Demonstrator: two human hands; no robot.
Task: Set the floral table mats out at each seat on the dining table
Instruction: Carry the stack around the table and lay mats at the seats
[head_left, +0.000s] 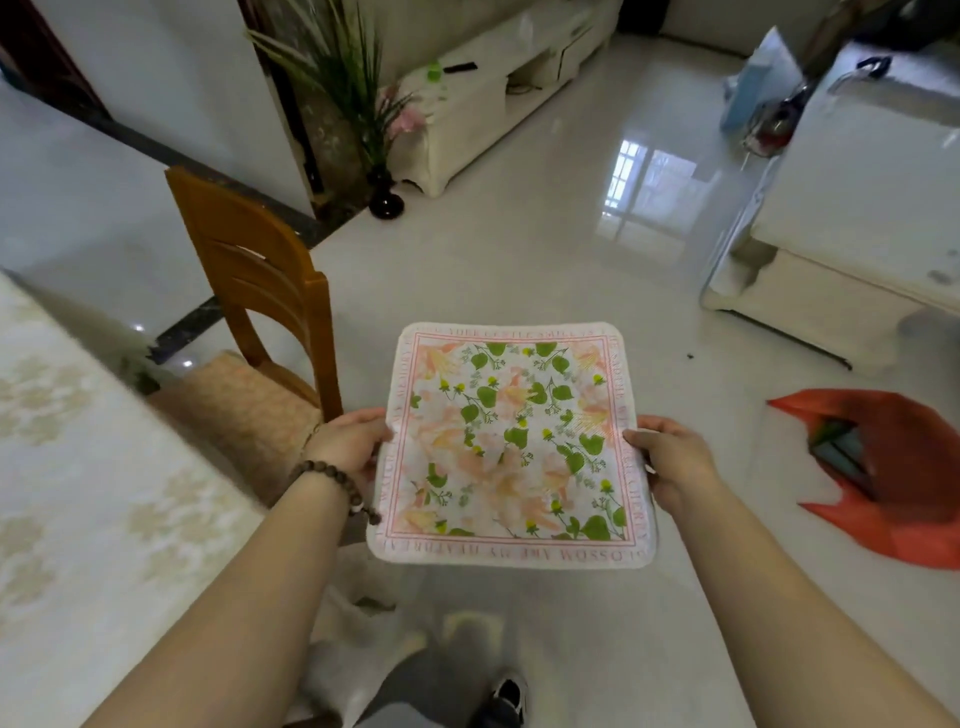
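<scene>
**Q:** Status? Start at the left.
**Me:** Worktop (78, 467) on my far left, covered with a pale patterned cloth. A wooden chair (249, 270) with a padded seat stands just past its near corner.

**Q:** Left hand?
**Me:** My left hand (348, 441) grips the left edge of the floral mat (511, 447). Thumb on top, narrow pinch. My fingers go under the mat and are hidden. There's a bead bracelet (332, 480) on that wrist.

**Q:** Where's the mat?
**Me:** In the air in front of me, held roughly flat, print side up. It's over the floor (519, 260), right of the chair and apart from the worktop. It's square with rounded corners. It has a pink lettered border, green leaves and peach flowers. Can't tell if it's a single mat or several stacked.

**Q:** Right hand?
**Me:** My right hand (670, 462) grips the opposite edge at about the same height as the left. Same grip: thumb over the border, fingers underneath and out of sight. Only my two hands carry the mat.

**Q:** Further right?
**Me:** A red bag (893, 478) lies open on the floor, well apart from the mat. There are dark items inside that I can't identify. A white sofa (857, 208) sits beyond it. My shoe (506, 696) shows at the bottom edge, below the mat.
</scene>
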